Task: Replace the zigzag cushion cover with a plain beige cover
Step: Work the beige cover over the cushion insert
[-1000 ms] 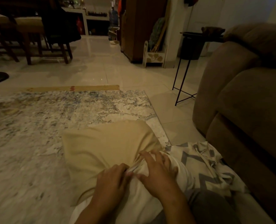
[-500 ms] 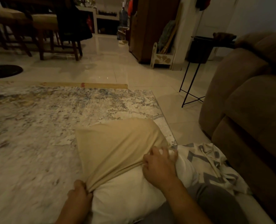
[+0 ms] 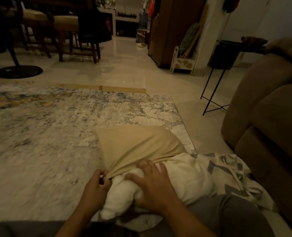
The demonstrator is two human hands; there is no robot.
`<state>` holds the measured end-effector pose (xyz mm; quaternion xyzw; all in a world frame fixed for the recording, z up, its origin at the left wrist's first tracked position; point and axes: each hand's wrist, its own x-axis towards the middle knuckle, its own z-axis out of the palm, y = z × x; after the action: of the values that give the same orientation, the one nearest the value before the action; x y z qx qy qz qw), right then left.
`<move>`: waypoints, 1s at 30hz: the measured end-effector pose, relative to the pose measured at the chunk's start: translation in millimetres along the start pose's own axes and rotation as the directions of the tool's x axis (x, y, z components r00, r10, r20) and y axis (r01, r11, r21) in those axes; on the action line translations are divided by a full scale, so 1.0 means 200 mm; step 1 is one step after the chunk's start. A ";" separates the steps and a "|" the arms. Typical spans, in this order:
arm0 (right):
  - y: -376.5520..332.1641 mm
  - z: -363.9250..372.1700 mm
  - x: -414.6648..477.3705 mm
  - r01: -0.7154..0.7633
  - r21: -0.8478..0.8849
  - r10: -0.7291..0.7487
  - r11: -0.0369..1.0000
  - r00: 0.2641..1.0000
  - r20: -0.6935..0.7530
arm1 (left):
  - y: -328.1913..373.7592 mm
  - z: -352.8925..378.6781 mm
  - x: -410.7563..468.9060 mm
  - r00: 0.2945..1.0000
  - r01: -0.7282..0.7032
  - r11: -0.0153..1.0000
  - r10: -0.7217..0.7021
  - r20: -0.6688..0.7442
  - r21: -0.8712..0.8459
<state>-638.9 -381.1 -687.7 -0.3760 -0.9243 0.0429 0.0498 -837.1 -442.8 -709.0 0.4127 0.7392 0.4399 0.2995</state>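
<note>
A white cushion insert (image 3: 189,178) lies on the rug in front of me, its far half inside the plain beige cover (image 3: 135,144). My left hand (image 3: 97,187) pinches the cover's open edge at the insert's left corner and holds it taut. Spread over the white insert just below the cover's edge, my right hand (image 3: 152,183) presses down with its fingers. The zigzag cover (image 3: 230,175), grey and white, lies crumpled on the floor to the right, beside the sofa.
A patterned rug (image 3: 56,130) covers the floor to the left. A brown sofa (image 3: 268,120) stands close on the right, with a black wire-legged side table (image 3: 217,79) behind it. Chairs (image 3: 70,31) and a round stand base (image 3: 18,71) are far left.
My left hand has moved up and inward along the cover's edge, bunching the insert's left corner. My right hand slid left onto the middle of the insert. The view has shifted right.
</note>
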 end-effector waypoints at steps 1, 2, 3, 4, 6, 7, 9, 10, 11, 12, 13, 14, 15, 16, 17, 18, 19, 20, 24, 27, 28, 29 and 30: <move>0.01 -0.03 0.01 -0.035 0.044 0.038 0.998 0.996 -0.081 | 0.05 -0.02 -0.01 1.000 -0.018 0.999 0.018 0.000 -0.047; 0.03 -0.05 0.01 -0.076 0.074 0.087 0.994 0.983 -0.162 | 0.10 -0.03 -0.02 0.999 -0.021 0.994 0.024 0.028 -0.104; 0.04 -0.06 0.02 -0.126 0.114 0.151 0.985 0.958 -0.242 | 0.15 -0.03 -0.04 0.996 -0.028 0.987 0.040 0.074 -0.160; 0.05 -0.08 0.02 -0.173 0.165 0.218 0.971 0.923 -0.316 | 0.19 -0.03 -0.06 0.991 -0.044 0.979 0.068 0.118 -0.199; 0.06 -0.10 0.04 -0.237 0.234 0.314 0.943 0.867 -0.387 | 0.25 -0.01 -0.12 0.976 -0.082 0.974 0.122 0.181 -0.213; 0.07 -0.10 0.05 -0.264 0.229 0.336 0.937 0.859 -0.385 | 0.27 0.00 -0.14 0.973 -0.090 0.972 0.132 0.190 -0.216; 0.06 -0.08 0.05 -0.265 0.214 0.328 0.940 0.871 -0.365 | 0.26 0.01 -0.15 0.984 -0.097 0.975 0.124 0.130 -0.201; 0.05 -0.07 0.05 -0.228 0.234 0.301 0.945 0.884 -0.357 | 0.24 0.01 -0.14 0.993 -0.090 0.977 0.102 0.057 -0.191; 0.04 -0.07 0.04 -0.163 0.270 0.256 0.949 0.897 -0.359 | 0.23 0.00 -0.13 0.997 -0.073 0.979 0.070 -0.025 -0.193; 0.02 -0.07 0.03 -0.068 0.301 0.184 0.951 0.908 -0.377 | 0.21 -0.01 -0.11 0.994 -0.059 0.976 0.039 -0.101 -0.211; 0.00 -0.07 0.01 0.054 0.302 0.076 0.952 0.912 -0.404 | 0.19 -0.01 -0.10 0.988 -0.057 0.970 0.020 -0.153 -0.237; -0.02 -0.08 -0.02 0.181 0.263 -0.054 0.948 0.903 -0.427 | 0.18 -0.02 -0.08 0.983 -0.062 0.965 0.015 -0.183 -0.253; -0.05 -0.08 -0.03 0.292 0.191 -0.187 0.937 0.883 -0.431 | 0.17 -0.01 -0.08 0.980 -0.066 0.965 0.015 -0.200 -0.252; -0.06 -0.07 -0.04 0.361 0.115 -0.287 0.925 0.865 -0.411 | 0.16 -0.01 -0.08 0.977 -0.070 0.968 0.018 -0.212 -0.241; -0.07 -0.06 -0.03 0.385 0.063 -0.335 0.921 0.863 -0.379 | 0.16 0.00 -0.07 0.975 -0.069 0.971 0.018 -0.220 -0.227; -0.08 -0.05 -0.02 0.375 0.039 -0.338 0.926 0.872 -0.355 | 0.16 0.00 -0.07 0.975 -0.068 0.974 0.018 -0.223 -0.216; -0.09 -0.03 -0.01 0.345 0.033 -0.313 0.938 0.885 -0.344 | 0.16 -0.01 -0.07 0.975 -0.061 0.977 0.015 -0.222 -0.206; -0.10 -0.02 -0.01 0.305 0.023 -0.280 0.952 0.898 -0.339 | 0.16 -0.02 -0.06 0.975 -0.055 0.980 0.012 -0.220 -0.192; -0.11 0.00 0.04 0.073 -0.034 -0.080 0.997 0.946 -0.313 | 0.20 -0.07 -0.06 0.980 -0.074 0.990 0.049 -0.193 -0.120; -0.10 -0.03 0.10 -0.107 0.009 0.104 0.994 0.944 -0.313 | 0.27 -0.02 -0.15 0.987 -0.119 0.989 0.108 -0.122 -0.088; -0.10 -0.03 0.11 -0.134 0.018 0.133 0.991 0.938 -0.319 | 0.29 0.00 -0.18 0.987 -0.135 0.986 0.125 -0.104 -0.096; -0.10 -0.04 0.12 -0.153 0.025 0.153 0.988 0.934 -0.323 | 0.30 0.02 -0.19 0.986 -0.149 0.983 0.139 -0.093 -0.112; -0.10 -0.04 0.12 -0.163 0.024 0.162 0.986 0.933 -0.322 | 0.31 0.03 -0.20 0.985 -0.158 0.980 0.147 -0.089 -0.124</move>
<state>-669.9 -378.1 -675.5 -0.4530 -0.8695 -0.0166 0.1962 -792.1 -457.9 -652.9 0.4297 0.6862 0.5253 0.2616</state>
